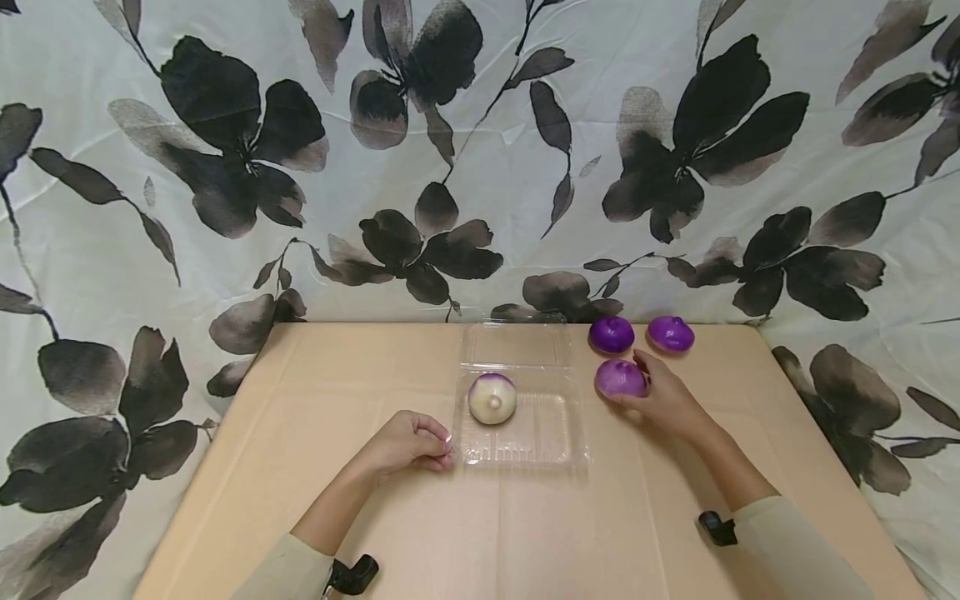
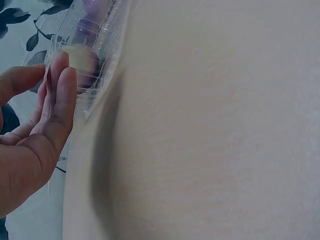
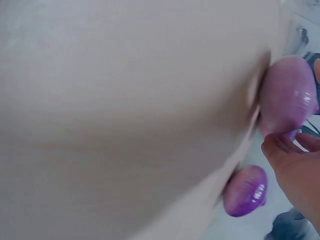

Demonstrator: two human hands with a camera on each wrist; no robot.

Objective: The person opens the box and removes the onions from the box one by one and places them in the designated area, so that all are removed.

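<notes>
A clear plastic clamshell container (image 1: 558, 429) lies with its lid folded back on the table. In its left half rests a pale onion (image 1: 492, 400) with a purple far edge. My left hand (image 1: 408, 446) pinches the container's near left edge between thumb and fingertips; the left wrist view shows the rim at the thumb and fingers (image 2: 62, 95). To the right of the container, my right hand (image 1: 671, 400) grips a purple onion (image 1: 621, 379) from its right side. The right wrist view shows that onion (image 3: 287, 92) close up, with fingertips at its lower side.
Two more purple onions stand at the table's back edge, one (image 1: 611, 335) behind the gripped onion and another (image 1: 671, 334) to its right. A floral cloth (image 1: 555, 192) hangs behind the light wooden-coloured table (image 1: 315, 400).
</notes>
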